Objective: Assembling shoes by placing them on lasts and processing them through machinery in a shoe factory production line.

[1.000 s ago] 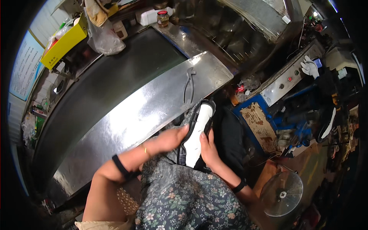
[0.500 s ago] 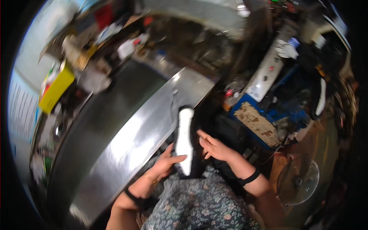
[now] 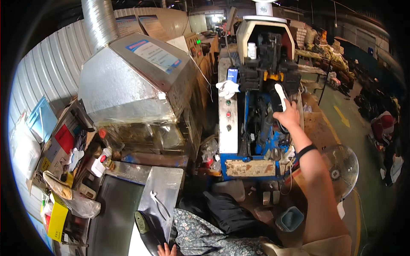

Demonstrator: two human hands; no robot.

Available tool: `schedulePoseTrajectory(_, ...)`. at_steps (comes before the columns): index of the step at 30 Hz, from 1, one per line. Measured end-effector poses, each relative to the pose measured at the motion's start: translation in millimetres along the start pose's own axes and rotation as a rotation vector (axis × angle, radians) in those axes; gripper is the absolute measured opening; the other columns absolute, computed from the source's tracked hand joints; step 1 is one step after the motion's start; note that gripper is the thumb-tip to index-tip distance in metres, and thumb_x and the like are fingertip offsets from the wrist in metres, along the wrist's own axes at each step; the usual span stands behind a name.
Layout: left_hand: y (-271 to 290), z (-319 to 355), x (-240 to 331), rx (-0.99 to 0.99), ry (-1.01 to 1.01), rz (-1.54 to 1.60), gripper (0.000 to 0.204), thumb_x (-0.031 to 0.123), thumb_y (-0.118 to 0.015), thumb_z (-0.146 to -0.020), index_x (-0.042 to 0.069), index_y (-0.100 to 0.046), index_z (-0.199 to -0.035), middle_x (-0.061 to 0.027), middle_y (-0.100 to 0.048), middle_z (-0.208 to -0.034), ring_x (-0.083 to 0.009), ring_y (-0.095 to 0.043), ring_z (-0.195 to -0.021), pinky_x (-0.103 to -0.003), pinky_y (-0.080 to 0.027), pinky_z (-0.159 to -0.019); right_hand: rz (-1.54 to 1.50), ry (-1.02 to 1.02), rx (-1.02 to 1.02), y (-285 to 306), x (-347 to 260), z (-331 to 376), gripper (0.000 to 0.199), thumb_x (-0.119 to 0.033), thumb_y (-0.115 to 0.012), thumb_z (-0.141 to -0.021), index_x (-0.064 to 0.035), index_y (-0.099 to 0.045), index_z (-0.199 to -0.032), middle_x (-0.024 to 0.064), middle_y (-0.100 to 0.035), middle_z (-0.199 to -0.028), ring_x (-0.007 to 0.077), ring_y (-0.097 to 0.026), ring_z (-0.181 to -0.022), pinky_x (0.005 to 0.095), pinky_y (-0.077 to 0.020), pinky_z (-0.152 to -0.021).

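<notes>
At machine [image 3: 260, 85], R hand [image 3: 287, 117] grips shoe [image 3: 279, 97].

Ribbed metal duct [image 3: 99, 21], upper left, rising from a sheet-metal hood [image 3: 128, 81]. White cloth [image 3: 227, 88], upper centre, draped on a grey control panel [image 3: 227, 123] with coloured buttons. White bottle [image 3: 252, 50] above it. Electric fan [image 3: 344, 168], right of centre, on the floor. Small blue bin [image 3: 290, 218], lower centre right. Yellow box [image 3: 55, 219], lower left, beside a clear plastic bag [image 3: 81, 207]. Pliers [image 3: 160, 204], lower centre, lying on a steel plate [image 3: 164, 183]. Yellow floor arrow [image 3: 343, 116], right.
</notes>
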State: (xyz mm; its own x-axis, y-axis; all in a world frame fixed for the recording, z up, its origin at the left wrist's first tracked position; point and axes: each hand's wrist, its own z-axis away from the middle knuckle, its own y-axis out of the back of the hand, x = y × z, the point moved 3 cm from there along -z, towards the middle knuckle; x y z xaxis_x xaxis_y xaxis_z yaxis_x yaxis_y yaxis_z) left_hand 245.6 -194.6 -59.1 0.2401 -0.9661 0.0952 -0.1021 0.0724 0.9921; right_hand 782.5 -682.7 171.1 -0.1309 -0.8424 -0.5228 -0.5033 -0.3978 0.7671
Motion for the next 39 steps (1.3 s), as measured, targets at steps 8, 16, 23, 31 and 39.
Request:
schedulePoseTrajectory(8,41.8,-93.7,75.8,-0.287,0.265,1.039,0.044,0.024,-0.066,-0.091,0.001,-0.057,-0.127,-0.0174,-0.069,-0.102,-0.0224,-0.066,-0.096,-0.035,-0.051,-0.083,-0.372,0.522,0.180,20.1,-28.9,123.0,0.094,-0.020,-0.080,-0.054,-0.0055,-0.042,-0.139,0.0221,-0.035,-0.145,0.0405,-0.042,-0.130,0.0446,-0.0378,-0.108)
schedulePoseTrajectory(16,105.7,-173.8,132.3,0.092,0.198,2.168,0.089,0.076,-0.035,-0.088,0.007,-0.037,-0.144,-0.0135,-0.046,-0.141,-0.0294,-0.046,-0.128,-0.043,-0.038,-0.107,-0.960,0.972,-0.722,9.9,-109.6,377.7,0.107,-0.049,-0.079,-0.075,0.0068,-0.020,-0.145,0.0301,-0.026,-0.148,0.0428,-0.035,-0.135,0.0441,-0.0325,-0.111)
schedulePoseTrajectory(23,98.9,-96.5,78.7,-0.251,0.083,0.976,0.044,0.015,-0.079,-0.072,0.000,-0.059,-0.108,-0.0078,-0.067,-0.090,-0.0162,-0.064,-0.084,-0.029,-0.051,-0.076,-1.148,0.597,-1.875,-33.7,-120.1,406.0,0.074,-0.036,-0.057,-0.098,-0.0030,-0.019,-0.152,0.0155,-0.035,-0.151,0.0229,-0.039,-0.136,0.0338,-0.0333,-0.110)
schedulePoseTrajectory(31,59.1,-26.7,7.4,0.066,0.354,1.196,0.049,0.017,-0.065,-0.091,0.003,-0.048,-0.135,-0.0133,-0.062,-0.114,-0.0187,-0.059,-0.101,-0.031,-0.048,-0.088,-1.130,0.023,-2.265,-42.5,-96.8,461.9,0.077,0.009,-0.069,-0.079,-0.0007,-0.033,-0.147,0.0131,-0.047,-0.143,0.0199,-0.047,-0.129,0.0329,-0.0435,-0.102)
schedulePoseTrajectory(39,109.5,35.2,-88.7,0.198,0.746,0.298,0.045,0.016,-0.066,-0.090,0.005,-0.053,-0.132,-0.0182,-0.064,-0.113,-0.0262,-0.061,-0.108,-0.035,-0.049,-0.091,-1.304,-0.375,-1.992,-124.5,-169.9,414.3,0.066,-0.011,-0.055,-0.085,-0.0017,-0.036,-0.147,0.0127,-0.043,-0.147,0.0202,-0.043,-0.132,0.0315,-0.0325,-0.111)
